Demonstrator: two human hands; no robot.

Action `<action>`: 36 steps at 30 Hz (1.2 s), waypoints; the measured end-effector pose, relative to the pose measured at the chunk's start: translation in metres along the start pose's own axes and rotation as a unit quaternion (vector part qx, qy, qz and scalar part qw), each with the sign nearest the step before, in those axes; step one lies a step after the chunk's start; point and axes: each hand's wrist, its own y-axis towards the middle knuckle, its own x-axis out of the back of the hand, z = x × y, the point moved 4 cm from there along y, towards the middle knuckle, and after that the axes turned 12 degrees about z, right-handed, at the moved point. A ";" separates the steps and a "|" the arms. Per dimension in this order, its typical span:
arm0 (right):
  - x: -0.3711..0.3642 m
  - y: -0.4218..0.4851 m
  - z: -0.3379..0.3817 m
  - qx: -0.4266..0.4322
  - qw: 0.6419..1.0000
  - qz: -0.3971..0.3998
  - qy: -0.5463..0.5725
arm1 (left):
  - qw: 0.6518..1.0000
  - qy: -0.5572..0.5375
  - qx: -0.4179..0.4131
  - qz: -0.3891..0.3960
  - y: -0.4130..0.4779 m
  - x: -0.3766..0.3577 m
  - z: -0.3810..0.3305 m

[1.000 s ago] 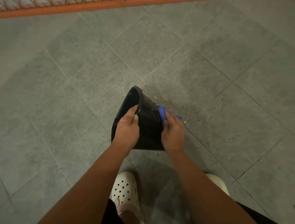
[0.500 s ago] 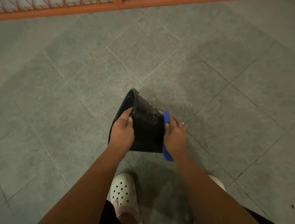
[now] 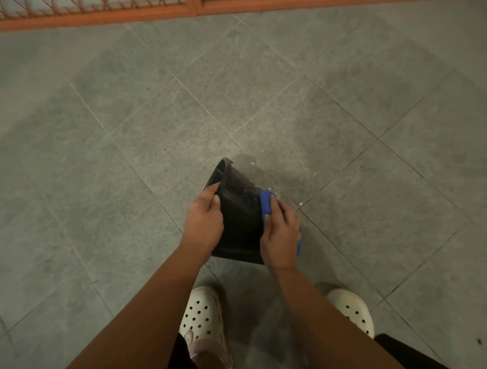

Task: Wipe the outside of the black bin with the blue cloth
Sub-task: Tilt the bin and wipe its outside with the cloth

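Left hand (image 3: 204,225) clamped on tilted bin (image 3: 238,213), right hand (image 3: 280,236) pressing cloth (image 3: 265,203); hard rubbing could twist bin loose.

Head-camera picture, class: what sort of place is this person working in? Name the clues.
Probably a tiled porch or corridor by a gate. Clues: large grey stone-look floor tiles, an orange metal lattice gate along the far edge, and white perforated clogs worn while cleaning.
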 end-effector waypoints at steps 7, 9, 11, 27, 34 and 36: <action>-0.007 -0.023 0.010 0.022 1.000 -0.003 0.021 | 1.000 0.008 0.019 0.007 0.005 0.001 0.001; -0.007 -0.023 0.022 0.075 0.997 0.018 0.022 | 1.000 0.007 0.014 0.013 0.004 0.002 0.001; -0.003 -0.013 0.032 0.094 0.994 0.019 0.052 | 1.000 0.007 -0.004 0.015 0.003 0.001 -0.003; 0.012 0.013 0.048 0.090 0.995 0.004 0.033 | 0.997 0.040 -0.065 0.019 -0.002 -0.002 -0.009; 0.012 0.016 0.030 -0.046 0.997 0.008 0.055 | 0.997 0.035 -0.069 0.022 -0.003 -0.005 -0.010; 0.008 0.001 0.046 0.005 0.998 -0.017 0.061 | 0.996 0.037 -0.074 0.019 -0.001 -0.004 -0.010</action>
